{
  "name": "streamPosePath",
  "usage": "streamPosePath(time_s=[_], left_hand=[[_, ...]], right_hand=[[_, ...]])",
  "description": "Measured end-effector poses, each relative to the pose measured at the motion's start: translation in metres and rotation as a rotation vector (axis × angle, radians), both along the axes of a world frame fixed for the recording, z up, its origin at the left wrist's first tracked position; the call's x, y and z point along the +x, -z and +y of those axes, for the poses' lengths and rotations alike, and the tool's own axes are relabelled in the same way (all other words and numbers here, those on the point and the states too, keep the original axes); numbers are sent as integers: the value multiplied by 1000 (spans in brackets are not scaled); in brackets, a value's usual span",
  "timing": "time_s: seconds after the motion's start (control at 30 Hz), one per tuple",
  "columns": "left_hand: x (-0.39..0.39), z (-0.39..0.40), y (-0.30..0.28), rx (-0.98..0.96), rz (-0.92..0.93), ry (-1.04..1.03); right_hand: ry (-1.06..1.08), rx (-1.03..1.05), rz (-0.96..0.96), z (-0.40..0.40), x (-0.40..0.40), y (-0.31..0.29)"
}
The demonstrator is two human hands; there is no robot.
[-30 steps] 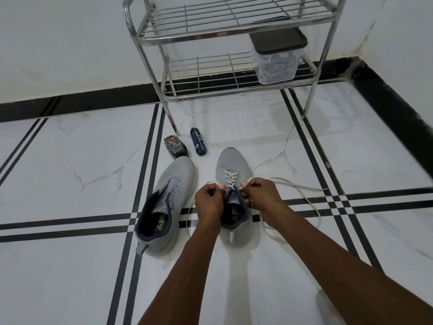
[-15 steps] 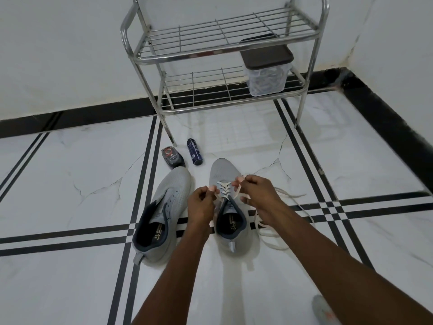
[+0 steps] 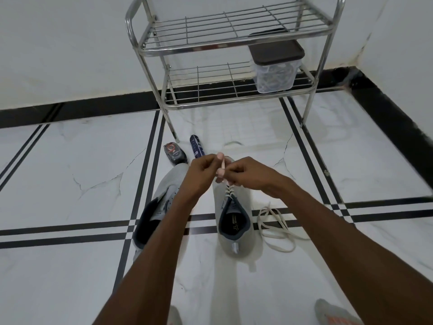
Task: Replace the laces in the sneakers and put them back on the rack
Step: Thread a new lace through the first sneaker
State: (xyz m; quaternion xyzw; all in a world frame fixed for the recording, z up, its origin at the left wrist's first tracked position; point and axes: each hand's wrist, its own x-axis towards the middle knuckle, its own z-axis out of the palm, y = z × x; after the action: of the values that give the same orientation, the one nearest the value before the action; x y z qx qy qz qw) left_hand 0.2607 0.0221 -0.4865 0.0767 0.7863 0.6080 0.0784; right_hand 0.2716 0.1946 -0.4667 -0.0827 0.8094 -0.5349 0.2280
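Sneakers sit side by side on the white marble floor [image 3: 70, 266], toes toward the metal shoe rack [image 3: 234, 46]. Of the pair, the right grey sneaker [image 3: 236, 221] stands upright with its opening facing the camera and a cream lace [image 3: 228, 192] crossed through its lower eyelets; the left grey sneaker [image 3: 161, 207] lies just beside it, partly hidden behind the left forearm, and whether it has a lace I cannot tell. Both hands are raised over the toe of the right sneaker and nearly touch. The left hand [image 3: 201, 171] has its grip narrow, thumb and forefinger pinching the lace end that runs up from the shoe. The right hand [image 3: 246, 172] also keeps a narrow grip, fingers curled round the same stretch of lace lower down. A loose cream lace [image 3: 276, 228] lies coiled on the floor just right of the right sneaker, across the black tile stripes. Beyond the left sneaker's toe lie a dark blue spray can [image 3: 196, 148] and a small dark polish bottle [image 3: 174, 153], close together near the rack's front left leg. On the rack's lower shelf stands a clear plastic container [image 3: 274, 76] with a brown lid [image 3: 276, 52].
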Motion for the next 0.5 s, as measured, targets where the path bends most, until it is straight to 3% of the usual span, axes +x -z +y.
streamPosePath(time_s=[0.13,0.37,0.5], left_hand=[[9,-2,11,-75,-209,9],[10,3,20,-56,-271,40],[7,10,18,-59,-331,-56]], right_hand=[[-6,145,80,9,-6,5],[54,223,149,19,-9,4],[115,265,203,22,-6,9]])
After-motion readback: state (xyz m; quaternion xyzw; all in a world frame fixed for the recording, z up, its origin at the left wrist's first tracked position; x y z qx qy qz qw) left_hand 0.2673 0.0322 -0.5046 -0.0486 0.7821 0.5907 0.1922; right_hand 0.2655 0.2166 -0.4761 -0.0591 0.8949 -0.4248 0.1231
